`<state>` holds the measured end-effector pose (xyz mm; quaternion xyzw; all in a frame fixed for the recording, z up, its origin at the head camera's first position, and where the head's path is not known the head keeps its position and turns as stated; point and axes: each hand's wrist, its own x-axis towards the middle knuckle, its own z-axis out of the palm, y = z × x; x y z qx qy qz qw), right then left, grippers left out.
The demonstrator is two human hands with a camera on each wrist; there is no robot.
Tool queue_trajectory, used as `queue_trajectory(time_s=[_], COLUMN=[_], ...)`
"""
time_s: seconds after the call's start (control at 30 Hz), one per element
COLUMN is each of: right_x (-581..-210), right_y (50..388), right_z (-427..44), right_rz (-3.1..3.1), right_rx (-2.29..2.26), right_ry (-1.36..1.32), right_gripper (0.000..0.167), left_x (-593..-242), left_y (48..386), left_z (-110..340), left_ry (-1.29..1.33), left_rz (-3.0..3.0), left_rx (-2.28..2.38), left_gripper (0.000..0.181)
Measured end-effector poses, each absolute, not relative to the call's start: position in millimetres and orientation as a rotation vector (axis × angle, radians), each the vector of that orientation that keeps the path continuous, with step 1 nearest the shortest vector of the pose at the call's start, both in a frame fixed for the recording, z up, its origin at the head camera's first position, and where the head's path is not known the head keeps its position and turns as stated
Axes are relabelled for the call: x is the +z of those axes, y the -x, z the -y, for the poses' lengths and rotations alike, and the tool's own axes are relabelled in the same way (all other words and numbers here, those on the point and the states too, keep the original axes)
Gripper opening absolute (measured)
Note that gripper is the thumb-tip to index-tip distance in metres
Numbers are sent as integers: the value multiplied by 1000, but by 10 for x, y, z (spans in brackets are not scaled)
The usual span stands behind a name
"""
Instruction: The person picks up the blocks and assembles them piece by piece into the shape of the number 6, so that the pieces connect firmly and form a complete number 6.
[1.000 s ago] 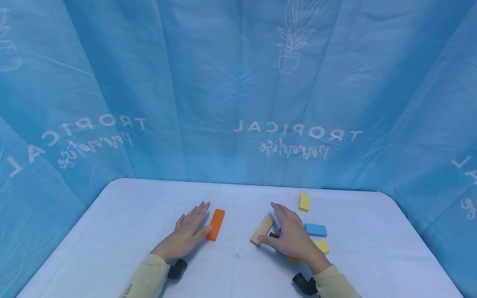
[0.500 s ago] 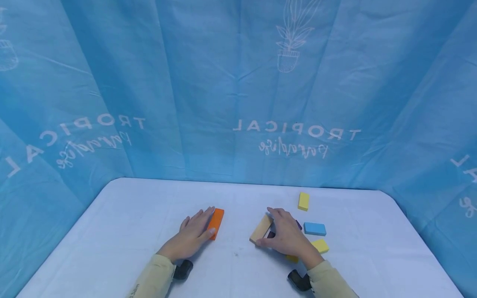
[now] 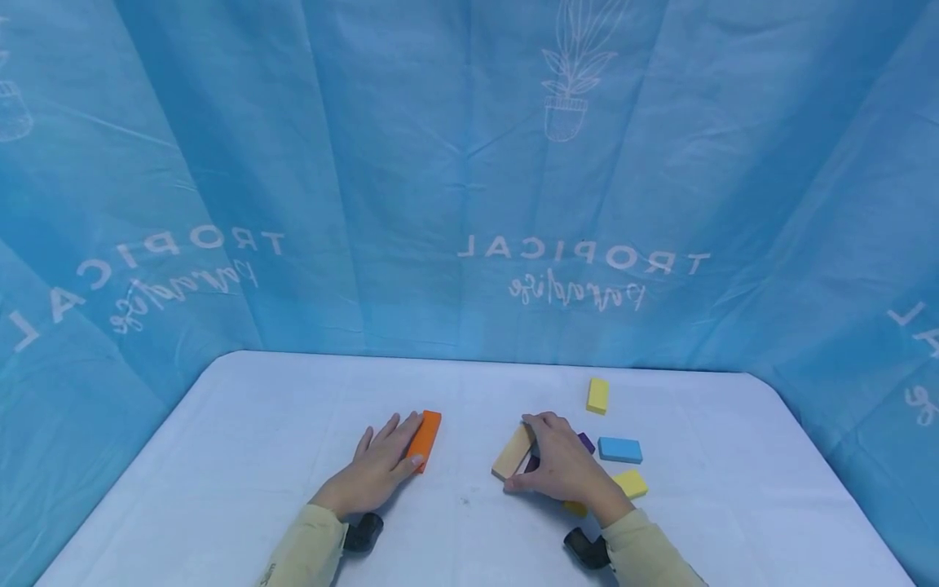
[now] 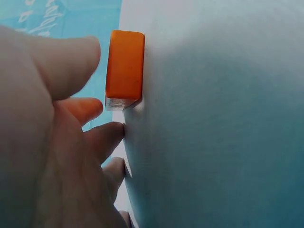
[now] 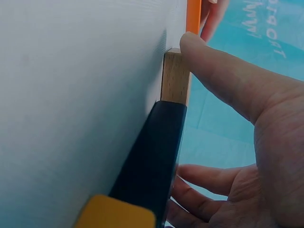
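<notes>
An orange wooden block [image 3: 427, 436] lies under the edge of my left hand [image 3: 370, 473]. The fingers reach out loosely along it; in the left wrist view a small gap shows between the thumb and the block [image 4: 125, 66]. My right hand [image 3: 561, 465] curves over a plain wooden block [image 3: 511, 455], thumb at its near end, fingers at its far end. The thumb overlaps the plain block [image 5: 175, 78] in the right wrist view. A dark block [image 5: 149, 147] stands beside it, partly hidden under my palm.
Right of my right hand lie a purple block [image 3: 586, 443], a blue block [image 3: 619, 450] and a yellow block [image 3: 632, 483]. Another yellow block [image 3: 597, 396] lies farther back. A darker yellow block [image 3: 575, 509] shows below my wrist. A blue curtain hangs behind the white table [image 3: 257, 424].
My left hand has shifted right, its fingers now overlapping the orange block. My right hand has lowered and curled more around the plain wooden block. The blocks have stayed in place.
</notes>
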<state>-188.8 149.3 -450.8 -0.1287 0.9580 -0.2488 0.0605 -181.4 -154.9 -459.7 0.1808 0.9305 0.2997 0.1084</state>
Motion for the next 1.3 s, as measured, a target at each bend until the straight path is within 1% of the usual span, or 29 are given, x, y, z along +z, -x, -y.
queue_trajectory(time_s=[0.2, 0.57, 0.93, 1.3], right_x=[-4495, -4477, -4486, -4483], right_y=[1876, 1870, 1888, 1902], right_z=[-1475, -1423, -1389, -1356], right_rz=[-2900, -2910, -2954, -2975], right_rx=[-745, -738, -827, -897], right_ry=[369, 309, 310, 316], right_gripper=[100, 97, 95, 97], left_x=[-4625, -4646, -4656, -4668], left_y=[1820, 1811, 1800, 1809], left_z=[1547, 1531, 1532, 1535], left_ry=[-542, -492, -469, -475], left_rz=[-2758, -2758, -2762, -2760], left_rx=[864, 861, 874, 877], left_gripper=[63, 64, 64, 64])
